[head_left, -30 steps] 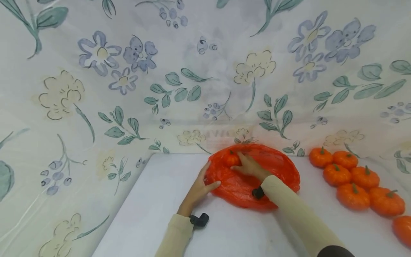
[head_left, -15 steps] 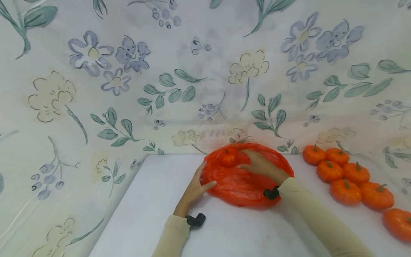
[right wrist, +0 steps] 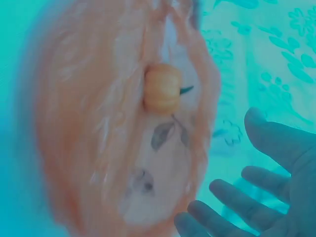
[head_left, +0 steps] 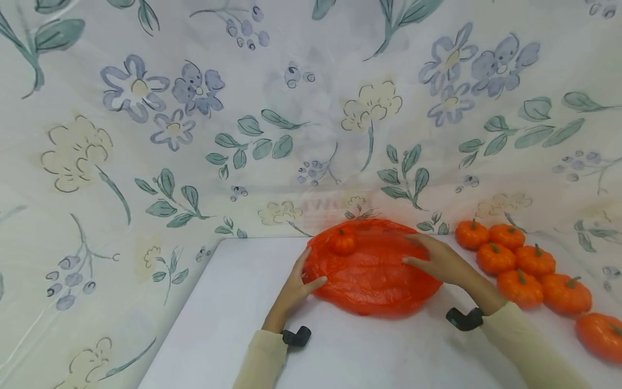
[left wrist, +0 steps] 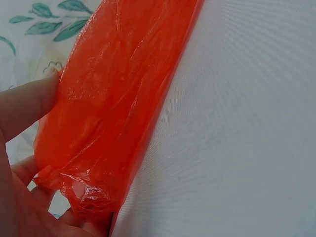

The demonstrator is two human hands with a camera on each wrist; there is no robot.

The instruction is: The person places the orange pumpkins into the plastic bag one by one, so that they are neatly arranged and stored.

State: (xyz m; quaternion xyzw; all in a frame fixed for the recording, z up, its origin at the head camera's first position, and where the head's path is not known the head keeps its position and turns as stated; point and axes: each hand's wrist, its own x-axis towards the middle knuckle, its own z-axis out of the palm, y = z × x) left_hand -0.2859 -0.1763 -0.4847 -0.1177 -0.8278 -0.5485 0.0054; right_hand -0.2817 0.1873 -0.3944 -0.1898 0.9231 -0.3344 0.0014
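Red bag (head_left: 379, 281) near faint, illegible lettering (head_left: 324, 205)

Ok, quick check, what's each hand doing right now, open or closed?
Left hand: open, touching the side of the red bag.
Right hand: open, holding nothing.

We see soft, even light in the head view, with glints on the red plastic (head_left: 379, 286) and a faint reddish cast on the patterned sheet (head_left: 311, 108) behind it. Our left wrist view is dimmer; the right, tinted cyan, blurs the plastic's edge.
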